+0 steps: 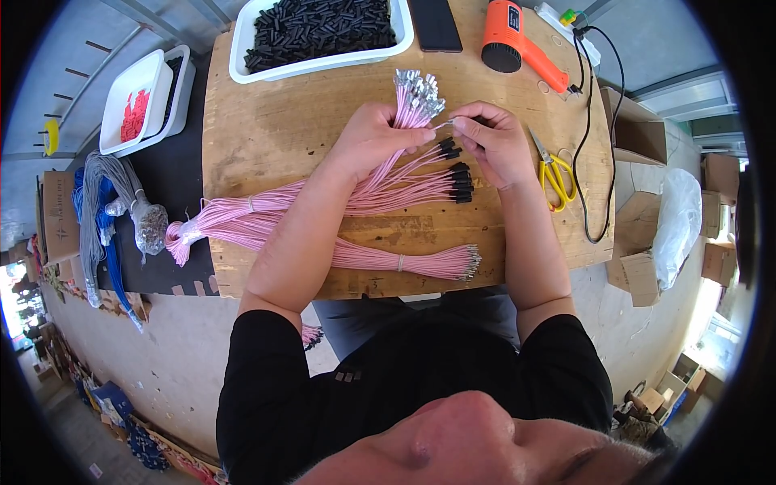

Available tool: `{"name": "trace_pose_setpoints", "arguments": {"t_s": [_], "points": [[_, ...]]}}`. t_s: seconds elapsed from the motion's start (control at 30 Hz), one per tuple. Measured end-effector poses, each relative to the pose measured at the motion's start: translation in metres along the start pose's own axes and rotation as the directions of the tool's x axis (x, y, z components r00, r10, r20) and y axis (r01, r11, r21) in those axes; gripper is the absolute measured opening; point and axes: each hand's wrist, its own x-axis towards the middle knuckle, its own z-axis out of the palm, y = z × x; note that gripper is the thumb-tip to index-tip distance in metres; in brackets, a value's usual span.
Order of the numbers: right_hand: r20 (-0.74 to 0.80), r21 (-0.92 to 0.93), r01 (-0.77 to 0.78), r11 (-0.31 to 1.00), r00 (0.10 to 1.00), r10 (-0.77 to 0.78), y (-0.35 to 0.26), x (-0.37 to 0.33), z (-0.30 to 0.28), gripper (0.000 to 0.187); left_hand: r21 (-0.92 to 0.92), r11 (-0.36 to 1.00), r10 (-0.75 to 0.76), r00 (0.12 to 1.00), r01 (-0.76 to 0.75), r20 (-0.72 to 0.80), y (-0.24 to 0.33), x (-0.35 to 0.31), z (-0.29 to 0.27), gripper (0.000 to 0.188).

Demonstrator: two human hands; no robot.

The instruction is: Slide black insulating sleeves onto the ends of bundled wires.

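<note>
My left hand (368, 139) is closed around a bundle of pink wires (411, 115), whose silvery metal terminals (420, 90) fan out above the fist. Close beside it, my right hand (497, 147) pinches the tip of a single thin wire (443, 125) that stretches between both hands. Something dark shows among the right fingers, too small to make out. Below the hands lie pink wires ending in black sleeves (461, 184). Nearer to me, a tied bundle of pink wires (404, 263) with bare metal ends rests on the wooden table (267, 153).
A white tray of black sleeves (319, 36) stands at the back, beside a dark phone (435, 24). An orange heat gun (517, 44) and yellow-handled scissors (554, 174) lie right, near a black cable (586, 202). Leftward are red pieces in a tray (135, 117) and grey wires (97, 202).
</note>
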Motion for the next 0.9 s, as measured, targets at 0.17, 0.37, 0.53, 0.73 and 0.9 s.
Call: {"name": "trace_pose_setpoints", "arguments": {"t_s": [0.17, 0.37, 0.53, 0.73, 0.9], "points": [[0.042, 0.037, -0.029, 0.999, 0.999, 0.028, 0.002, -0.002, 0.008, 0.012, -0.127, 0.992, 0.016, 1.0, -0.018, -0.014, -0.004, 0.002, 0.0, 0.023], [0.078, 0.512, -0.146, 0.846, 0.989, 0.123, 0.003, 0.01, -0.01, 0.032, -0.096, 0.993, 0.07, 0.997, -0.074, -0.044, -0.009, 0.004, 0.001, 0.023], [-0.03, 0.616, -0.127, 0.777, 0.982, 0.185, 0.002, 0.017, -0.017, 0.028, -0.098, 0.992, 0.07, 0.997, -0.074, -0.044, -0.011, 0.005, 0.0, 0.023], [0.043, 0.535, -0.093, 0.839, 0.996, 0.083, 0.006, 0.013, -0.016, 0.024, -0.086, 0.996, 0.019, 0.999, -0.021, -0.026, -0.006, 0.004, 0.0, 0.015], [0.178, 0.615, -0.19, 0.765, 0.979, 0.1, 0.009, 0.016, -0.023, 0.02, -0.082, 0.996, 0.029, 0.999, -0.031, -0.027, -0.005, 0.004, 0.001, 0.016]]}}
